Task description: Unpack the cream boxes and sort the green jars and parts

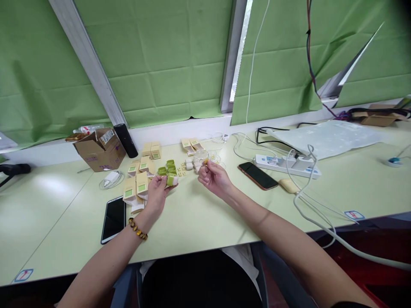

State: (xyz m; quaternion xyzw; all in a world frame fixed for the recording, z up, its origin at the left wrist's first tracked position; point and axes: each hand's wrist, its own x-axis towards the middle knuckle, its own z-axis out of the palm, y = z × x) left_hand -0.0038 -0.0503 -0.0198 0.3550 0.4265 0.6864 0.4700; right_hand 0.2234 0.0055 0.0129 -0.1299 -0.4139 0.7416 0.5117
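My left hand [156,194] grips a small white block with a green sleeve [171,180] around part of it. Pinched in the fingertips of my right hand [215,177] is a small yellowish piece [206,161], too small to make out fully. Between the hands lie several tiny yellow pieces [181,169] and white blocks [189,164]. Behind the left hand sit green hollow sleeves [170,163]. Coiled clear-looking material [201,155] lies just beyond my right fingers. Small cardboard boxes [141,184] with green windows stand beside my left hand, some with open flaps.
A phone [114,218] lies near my left forearm, and another phone [257,175] is right of my right hand. Further right are a power strip [289,166] with cables and a beige case [289,185]. At the back left stand a carton [100,150] and a black cylinder [125,140].
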